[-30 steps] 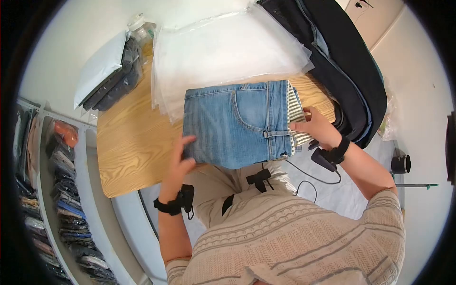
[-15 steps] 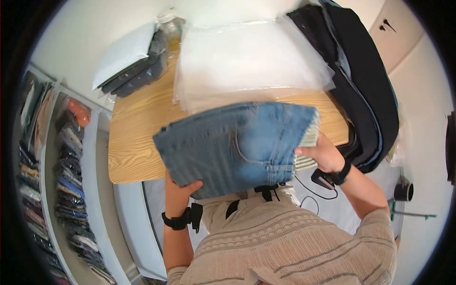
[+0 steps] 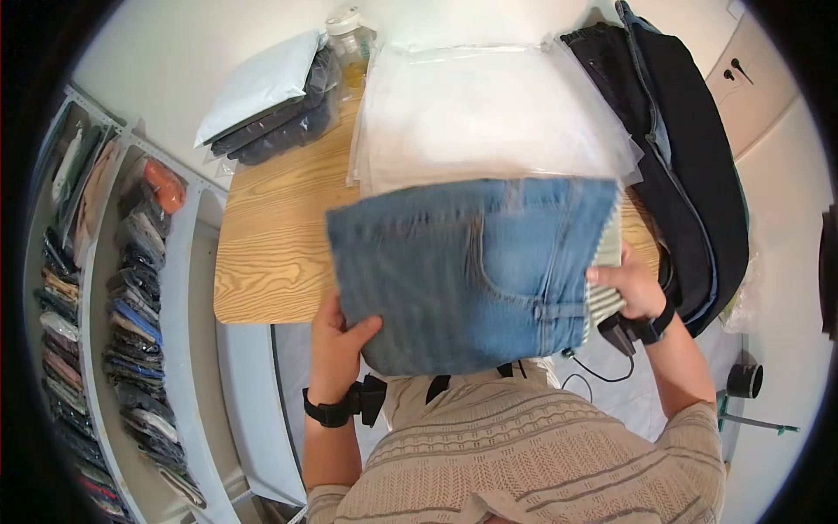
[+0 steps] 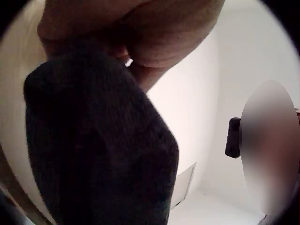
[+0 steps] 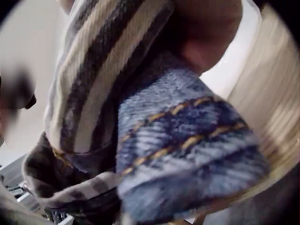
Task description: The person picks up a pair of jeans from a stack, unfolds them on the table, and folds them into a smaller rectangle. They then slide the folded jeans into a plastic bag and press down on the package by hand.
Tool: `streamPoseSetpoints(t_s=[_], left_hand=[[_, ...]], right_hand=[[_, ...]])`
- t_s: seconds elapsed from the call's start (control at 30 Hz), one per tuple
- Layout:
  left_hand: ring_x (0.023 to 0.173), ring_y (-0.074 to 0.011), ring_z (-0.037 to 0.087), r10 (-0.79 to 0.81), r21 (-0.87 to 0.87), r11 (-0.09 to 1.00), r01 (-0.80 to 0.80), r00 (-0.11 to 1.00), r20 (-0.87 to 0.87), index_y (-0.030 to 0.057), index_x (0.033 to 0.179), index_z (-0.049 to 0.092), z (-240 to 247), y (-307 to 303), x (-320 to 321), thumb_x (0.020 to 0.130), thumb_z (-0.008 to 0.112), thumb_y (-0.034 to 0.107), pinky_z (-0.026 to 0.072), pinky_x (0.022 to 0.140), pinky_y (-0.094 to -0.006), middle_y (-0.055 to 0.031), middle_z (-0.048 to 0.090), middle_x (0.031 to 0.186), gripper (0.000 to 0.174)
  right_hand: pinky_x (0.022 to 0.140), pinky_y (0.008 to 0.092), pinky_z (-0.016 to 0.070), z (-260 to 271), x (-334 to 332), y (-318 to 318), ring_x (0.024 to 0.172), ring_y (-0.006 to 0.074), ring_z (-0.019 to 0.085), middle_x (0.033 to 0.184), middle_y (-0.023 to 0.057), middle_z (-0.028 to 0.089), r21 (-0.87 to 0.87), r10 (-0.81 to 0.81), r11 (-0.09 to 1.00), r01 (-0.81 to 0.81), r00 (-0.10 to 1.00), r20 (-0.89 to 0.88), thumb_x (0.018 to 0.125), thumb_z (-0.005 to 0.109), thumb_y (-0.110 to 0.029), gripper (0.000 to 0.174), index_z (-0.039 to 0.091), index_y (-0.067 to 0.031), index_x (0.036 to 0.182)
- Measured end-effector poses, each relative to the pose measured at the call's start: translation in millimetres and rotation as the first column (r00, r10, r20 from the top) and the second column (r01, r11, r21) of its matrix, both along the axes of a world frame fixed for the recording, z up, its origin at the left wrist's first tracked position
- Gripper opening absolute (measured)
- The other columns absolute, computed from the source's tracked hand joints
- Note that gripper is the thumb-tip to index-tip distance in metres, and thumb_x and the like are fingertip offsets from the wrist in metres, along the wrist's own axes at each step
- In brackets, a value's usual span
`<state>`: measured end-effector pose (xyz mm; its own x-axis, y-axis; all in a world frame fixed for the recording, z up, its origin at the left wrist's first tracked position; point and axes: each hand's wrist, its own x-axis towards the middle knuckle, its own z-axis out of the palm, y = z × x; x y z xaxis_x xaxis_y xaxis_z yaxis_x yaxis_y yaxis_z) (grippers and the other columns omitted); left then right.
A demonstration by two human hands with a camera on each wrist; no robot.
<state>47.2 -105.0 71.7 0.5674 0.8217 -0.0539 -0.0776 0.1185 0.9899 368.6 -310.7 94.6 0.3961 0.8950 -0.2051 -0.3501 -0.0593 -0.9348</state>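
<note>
Jeans [image 3: 419, 279], folded: opposite ends were clamped in the fingers of left hand [image 3: 335, 351] and right hand [image 3: 635, 286], presumably so folds were kept.

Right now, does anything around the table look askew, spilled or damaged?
No spill or damage shows. Slightly askew: the clear plastic bags on the table, whose edges fan out unevenly instead of lining up. The held blue jeans look intact, though slightly blurred.
</note>
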Motion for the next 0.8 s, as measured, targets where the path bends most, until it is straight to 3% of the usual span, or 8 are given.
streamPoseSetpoints(t_s=[0.13,0.23,0.3,0.4,0.5,0.63,0.7,0.8], left_hand=[[0.105,-0.0198,0.055,-0.089,-0.025,0.996,0.086,0.983,-0.159,0.0028,0.137,0.038,-8.2,11.5,12.6,0.087,0.058,0.004,0.0453,0.089,-0.0315,-0.0156,0.054,0.122,0.054],[0.104,-0.0203,0.054,-0.109,0.042,0.992,0.120,0.973,-0.205,0.0075,0.140,0.036,-17.2,11.9,14.5,0.088,0.059,0.009,0.0460,0.087,-0.0323,-0.0169,0.052,0.124,0.056],[0.105,-0.0167,0.051,-0.278,0.122,0.937,0.326,0.912,-0.304,0.0094,0.141,0.036,-11.5,4.4,10.6,0.087,0.062,0.012,0.0422,0.091,-0.0306,-0.0116,0.049,0.125,0.060],[0.105,-0.0158,0.049,-0.250,0.166,0.931,0.324,0.902,-0.353,0.0079,0.141,0.036,-21.2,2.7,11.5,0.087,0.062,0.013,0.0402,0.094,-0.0301,-0.0105,0.048,0.124,0.060],[0.109,-0.0169,0.049,-0.245,0.171,0.924,0.343,0.871,-0.425,0.0050,0.142,0.034,-18.4,2.7,16.0,0.088,0.061,0.013,0.0375,0.097,-0.0297,-0.0113,0.047,0.127,0.061],[0.112,-0.0181,0.049,-0.208,0.135,0.963,0.232,0.963,-0.171,0.0012,0.141,0.033,-24.9,1.8,25.3,0.088,0.061,0.013,0.0365,0.099,-0.0297,-0.0121,0.048,0.129,0.062],[0.114,-0.0188,0.049,-0.106,-0.186,0.979,0.087,0.990,-0.096,-0.0004,0.140,0.034,-14.8,4.2,28.6,0.087,0.063,0.013,0.0367,0.099,-0.0305,-0.0124,0.050,0.130,0.062],[0.115,-0.0189,0.049,-0.197,-0.155,0.971,0.182,0.976,-0.093,-0.0011,0.137,0.036,-14.4,7.5,24.2,0.086,0.064,0.013,0.0366,0.099,-0.0313,-0.0122,0.052,0.128,0.060]], right_hand=[[0.078,0.0320,0.0543,-26.9,32.5,17.5,0.088,0.0177,0.065,0.106,0.0105,0.064,-0.243,0.054,0.964,-0.104,0.977,-0.206,0.080,0.069,-0.002,0.042,0.052,0.0044,0.117],[0.078,0.0320,0.0543,-39.0,38.6,16.3,0.088,0.0180,0.065,0.106,0.0110,0.064,-0.247,0.057,0.964,-0.095,0.986,-0.156,0.081,0.068,-0.002,0.042,0.051,0.0054,0.119],[0.079,0.0317,0.0540,-40.3,37.2,14.8,0.088,0.0184,0.065,0.106,0.0110,0.064,-0.240,0.060,0.967,-0.091,0.989,-0.136,0.082,0.068,-0.005,0.043,0.050,0.0055,0.119],[0.081,0.0319,0.0532,-39.0,37.2,14.0,0.092,0.0184,0.064,0.109,0.0114,0.064,-0.251,0.078,0.961,-0.114,0.986,-0.149,0.083,0.068,-0.007,0.046,0.049,0.0045,0.123],[0.082,0.0325,0.0529,-28.8,27.7,15.1,0.095,0.0182,0.063,0.111,0.0109,0.063,-0.214,0.064,0.967,-0.137,0.947,-0.316,0.083,0.068,-0.007,0.048,0.048,0.0030,0.125],[0.084,0.0325,0.0514,-36.0,25.4,11.6,0.096,0.0189,0.062,0.113,0.0102,0.063,-0.229,0.082,0.962,-0.147,0.958,-0.274,0.081,0.069,-0.005,0.048,0.049,0.0023,0.125],[0.085,0.0320,0.0502,-38.2,17.5,8.5,0.096,0.0185,0.062,0.113,0.0100,0.063,-0.166,0.067,0.981,-0.101,0.978,-0.200,0.080,0.070,-0.004,0.046,0.052,0.0027,0.122],[0.090,0.0303,0.0449,-26.3,-4.7,-0.7,0.100,0.0164,0.058,0.112,0.0067,0.062,-0.159,0.036,0.987,-0.028,0.998,0.042,0.073,0.073,0.000,0.052,0.052,0.0021,0.121]])
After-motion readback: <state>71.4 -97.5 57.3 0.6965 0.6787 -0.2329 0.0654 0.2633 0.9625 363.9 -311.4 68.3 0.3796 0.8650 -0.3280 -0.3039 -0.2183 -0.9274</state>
